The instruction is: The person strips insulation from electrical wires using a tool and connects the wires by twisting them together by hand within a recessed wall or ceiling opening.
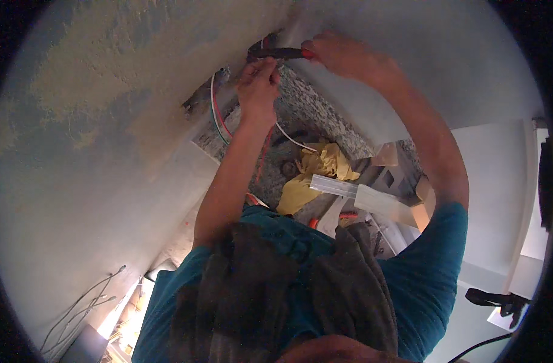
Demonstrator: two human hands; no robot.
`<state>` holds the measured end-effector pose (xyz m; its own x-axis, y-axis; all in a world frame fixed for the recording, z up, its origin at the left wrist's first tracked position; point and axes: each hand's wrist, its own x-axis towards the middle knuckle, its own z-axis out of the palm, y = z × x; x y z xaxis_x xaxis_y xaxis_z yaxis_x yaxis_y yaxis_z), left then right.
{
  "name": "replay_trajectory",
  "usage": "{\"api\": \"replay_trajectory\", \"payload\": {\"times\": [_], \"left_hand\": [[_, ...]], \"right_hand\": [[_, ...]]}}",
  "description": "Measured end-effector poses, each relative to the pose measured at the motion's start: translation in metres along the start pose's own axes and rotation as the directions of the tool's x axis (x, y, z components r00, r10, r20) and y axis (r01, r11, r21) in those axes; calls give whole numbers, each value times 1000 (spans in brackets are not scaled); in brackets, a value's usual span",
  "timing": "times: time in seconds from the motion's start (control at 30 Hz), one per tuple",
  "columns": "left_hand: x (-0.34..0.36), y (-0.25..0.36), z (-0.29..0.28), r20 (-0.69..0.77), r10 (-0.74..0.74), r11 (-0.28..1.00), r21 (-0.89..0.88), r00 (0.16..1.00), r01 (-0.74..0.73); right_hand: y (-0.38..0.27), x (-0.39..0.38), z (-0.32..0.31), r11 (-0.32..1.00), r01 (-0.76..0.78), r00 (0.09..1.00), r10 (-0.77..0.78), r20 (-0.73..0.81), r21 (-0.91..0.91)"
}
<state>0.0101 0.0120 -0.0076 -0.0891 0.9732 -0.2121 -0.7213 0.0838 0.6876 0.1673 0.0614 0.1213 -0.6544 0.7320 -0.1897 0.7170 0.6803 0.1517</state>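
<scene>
Up by the wall, my right hand (340, 55) is closed around the red end of a dark, bar-shaped tool (279, 53); its exact kind is unclear. The bar's far end meets a dark opening in the wall. Just under it is my left hand (258, 85), its fingers pinched together; whatever they hold is too small and hidden to make out. Below and left of that hand, red, white and green wires (215, 112) come out of a second wall opening (204, 97) and hang downward.
Crumpled yellow material (325, 163) lies on the rough floor, with a clear plastic strip (334, 186) and a cardboard box (423, 206) nearby. Grey cables (95, 296) stick out of the wall at lower left. A black strap (491, 297) shows at lower right.
</scene>
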Motion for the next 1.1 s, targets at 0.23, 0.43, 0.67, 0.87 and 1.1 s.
{"api": "replay_trajectory", "payload": {"times": [0.23,0.43,0.67,0.87,1.1], "left_hand": [[2,-2,-4,77,9,994,-106,997,0],[9,-9,-11,129,23,991,-132,991,-6],[4,-8,-5,116,-24,988,-146,993,41],[3,-10,-1,119,-1,994,-109,993,14],[4,-15,1,30,74,994,-87,997,-71]], "right_hand": [[-2,5,-12,987,29,978,-61,-201,-156],[-5,10,-36,968,143,987,-154,-40,-207],[-11,7,-47,984,94,984,-69,166,-150],[0,11,-23,982,9,999,-15,-29,-188],[-6,16,-29,958,147,976,-181,-121,-245]]}}
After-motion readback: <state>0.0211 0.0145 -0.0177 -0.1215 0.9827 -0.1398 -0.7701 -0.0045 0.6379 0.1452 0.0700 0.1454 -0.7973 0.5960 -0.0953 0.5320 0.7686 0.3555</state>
